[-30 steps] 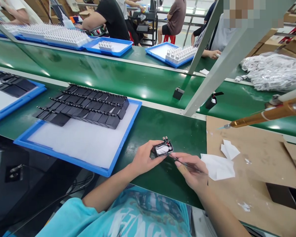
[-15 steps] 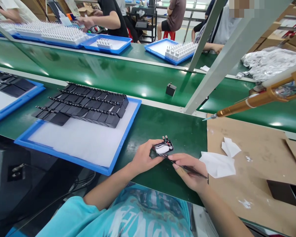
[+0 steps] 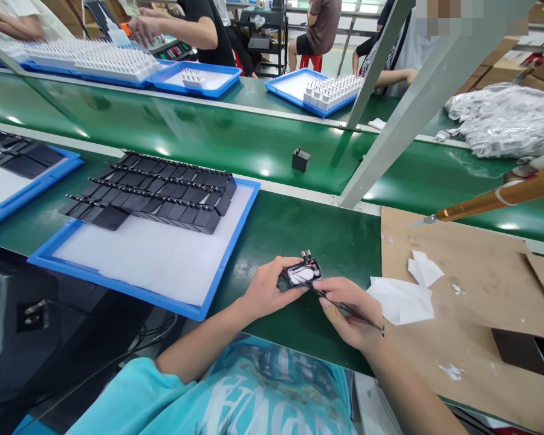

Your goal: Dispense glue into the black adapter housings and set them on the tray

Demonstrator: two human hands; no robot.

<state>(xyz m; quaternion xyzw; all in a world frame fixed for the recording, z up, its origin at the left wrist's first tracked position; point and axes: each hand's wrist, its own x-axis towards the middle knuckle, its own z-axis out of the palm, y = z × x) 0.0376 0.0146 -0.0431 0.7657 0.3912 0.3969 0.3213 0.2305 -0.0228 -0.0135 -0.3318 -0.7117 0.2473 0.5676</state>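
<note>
My left hand grips a small black charger housing by its left side. The housing is open on top, with white material and a bit of red wire inside and two metal plug prongs at its far end. In my right hand is a pair of dark tweezers, held like a pen. Their tips reach the housing's near part; whether they pinch anything there I cannot tell. Both hands are just above the green bench.
Left of my hands a blue tray holds rows of black chargers. Right lies cardboard with white wipes and a black box; a golden dispenser hangs above. A lone charger stands on the green conveyor.
The tweezers' tips have moved over into the housing, which shifted slightly right. On the conveyor the lone charger has moved left. The golden dispenser has swung right.
</note>
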